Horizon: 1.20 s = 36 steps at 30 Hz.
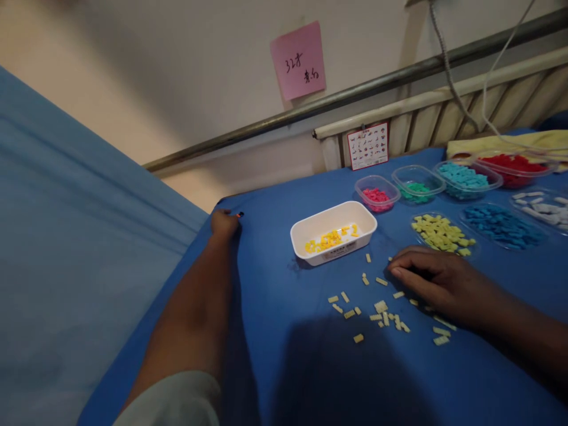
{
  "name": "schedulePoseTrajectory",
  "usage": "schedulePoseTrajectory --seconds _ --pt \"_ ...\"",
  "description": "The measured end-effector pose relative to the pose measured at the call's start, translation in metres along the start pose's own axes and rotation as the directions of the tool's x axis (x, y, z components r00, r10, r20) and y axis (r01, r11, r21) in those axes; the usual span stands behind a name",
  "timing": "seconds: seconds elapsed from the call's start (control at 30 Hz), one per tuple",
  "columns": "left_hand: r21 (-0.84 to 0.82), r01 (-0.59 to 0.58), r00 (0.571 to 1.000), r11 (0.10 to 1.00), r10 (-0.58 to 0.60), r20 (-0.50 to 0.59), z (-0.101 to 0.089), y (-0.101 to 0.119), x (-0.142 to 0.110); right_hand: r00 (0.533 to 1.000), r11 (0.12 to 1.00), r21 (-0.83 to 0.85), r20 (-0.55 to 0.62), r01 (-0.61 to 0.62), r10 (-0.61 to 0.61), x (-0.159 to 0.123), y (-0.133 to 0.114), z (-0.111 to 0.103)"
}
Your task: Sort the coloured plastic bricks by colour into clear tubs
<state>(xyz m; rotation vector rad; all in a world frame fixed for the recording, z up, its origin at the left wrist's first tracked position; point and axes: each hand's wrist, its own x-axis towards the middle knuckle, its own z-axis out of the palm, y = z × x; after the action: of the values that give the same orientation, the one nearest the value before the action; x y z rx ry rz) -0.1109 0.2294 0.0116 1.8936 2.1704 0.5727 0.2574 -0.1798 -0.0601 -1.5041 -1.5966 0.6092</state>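
Note:
My left hand (225,225) reaches to the far left corner of the blue-covered table (270,331). Its fingers are closed, and a small black and orange piece (240,215) shows at the fingertips. Low over the right part of the table, my right hand (432,281) is curled with thumb and forefinger together; what they hold, if anything, is hidden. Loose cream toy bricks (380,307) lie scattered beside and below it. A white tray (302,255) with yellow-orange bricks (331,238) stands between the two hands.
Clear tubs hold pink bricks (376,198), green bricks (416,191), turquoise bricks (462,176) and red bricks (512,165). Nearer are pale yellow bricks (439,232), blue bricks (501,225) and white bricks (545,207). A picture card (368,147) leans at the back; a blue curtain (89,236) hangs left.

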Motion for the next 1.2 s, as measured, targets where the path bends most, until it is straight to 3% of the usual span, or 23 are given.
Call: schedulePoseTrajectory --seconds 0.17,0.27,0.37,0.4,0.47,0.5,0.53,0.57,0.63,0.73,0.87,0.93,0.97,1.0,1.13,1.2 --pt "-0.011 -0.034 0.999 0.999 0.034 -0.021 -0.028 -0.009 -0.052 0.999 0.999 -0.025 -0.032 0.035 -0.036 0.003 -0.001 -0.002" --pt "-0.055 -0.117 0.991 0.992 0.12 0.06 -0.043 -0.011 -0.111 0.998 0.998 -0.035 -0.038 0.058 -0.06 0.007 -0.002 -0.003" --pt "-0.145 -0.223 0.946 0.964 0.25 0.204 -0.049 -0.005 -0.187 0.991 0.992 -0.039 -0.068 0.116 -0.118 0.009 -0.004 -0.005" --pt "-0.196 -0.278 0.912 0.94 0.322 0.253 -0.048 -0.001 -0.213 0.987 0.989 -0.032 -0.077 0.142 -0.144 0.01 -0.004 -0.005" --pt "-0.356 -0.501 0.703 0.789 0.611 0.364 -0.042 0.01 -0.262 0.982 0.987 0.002 -0.097 0.163 -0.162 0.009 -0.007 -0.004" --pt "-0.395 -0.573 0.6 0.718 0.696 0.394 -0.036 0.018 -0.284 0.984 0.989 0.031 -0.11 0.143 -0.139 0.008 -0.008 -0.002" --pt "-0.409 -0.621 0.53 0.669 0.742 0.41 -0.029 0.026 -0.302 0.988 0.993 0.067 -0.126 0.101 -0.093 0.007 -0.01 0.001" --pt "-0.414 -0.647 0.489 0.64 0.765 0.419 -0.02 0.034 -0.318 0.989 0.993 0.108 -0.143 0.045 -0.03 0.007 -0.011 0.005" --pt "-0.443 -0.651 0.467 0.616 0.785 0.407 0.002 0.052 -0.342 0.979 0.977 0.202 -0.174 -0.069 0.105 0.006 -0.014 0.014" --pt "-0.573 -0.577 0.506 0.582 0.806 0.309 0.037 0.079 -0.363 0.96 0.904 0.407 -0.173 -0.134 0.22 0.008 -0.016 0.029" --pt "-0.772 -0.373 0.673 0.515 0.723 0.156 0.063 0.111 -0.367 0.944 0.715 0.687 -0.137 -0.126 0.299 0.016 -0.014 0.031" --pt "-0.768 -0.363 0.731 0.528 0.673 0.117 0.066 0.12 -0.36 0.925 0.69 0.716 -0.182 -0.107 0.333 0.019 -0.009 0.022" --pt "-0.737 -0.395 0.726 0.548 0.678 0.115 0.066 0.122 -0.356 0.919 0.703 0.703 -0.202 -0.105 0.339 0.02 -0.007 0.018" --pt "-0.696 -0.441 0.691 0.566 0.71 0.139 0.066 0.123 -0.352 0.92 0.72 0.684 -0.198 -0.118 0.339 0.021 -0.005 0.014" --pt "-0.562 -0.627 0.521 0.539 0.827 0.212 0.063 0.122 -0.347 0.93 0.736 0.645 -0.106 -0.204 0.351 0.02 -0.004 0.008" --pt "-0.579 -0.65 0.444 0.492 0.864 0.236 0.058 0.119 -0.347 0.933 0.703 0.672 -0.05 -0.234 0.357 0.019 -0.007 0.008"
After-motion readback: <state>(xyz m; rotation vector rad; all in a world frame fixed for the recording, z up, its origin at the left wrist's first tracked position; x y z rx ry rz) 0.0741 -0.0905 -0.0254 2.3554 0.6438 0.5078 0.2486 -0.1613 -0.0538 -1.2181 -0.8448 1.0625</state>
